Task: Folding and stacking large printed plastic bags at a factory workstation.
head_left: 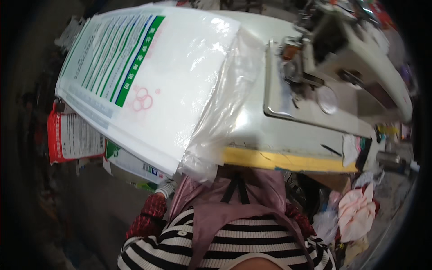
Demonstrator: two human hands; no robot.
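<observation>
A stack of white woven plastic sacks (180, 67) with green and blue print lies on the sewing table. A strip of clear plastic film (225, 108) runs along its right side. My left hand (166, 188), in a pale striped glove, is low beside the table's front edge, just below the stack's near corner and next to a hanging printed sack (132, 163). Its fingers are hidden, so I cannot tell what it touches. My right arm, in a dark red sleeve (297, 218), reaches down beside my apron, and the hand cannot be made out.
An industrial sewing machine (360, 67) stands at the right of the pale table (252, 128), whose front edge is yellow (288, 159). A red and white sack (76, 137) is below the stack at left. Pink cloth (357, 213) and plastic bags lie at lower right.
</observation>
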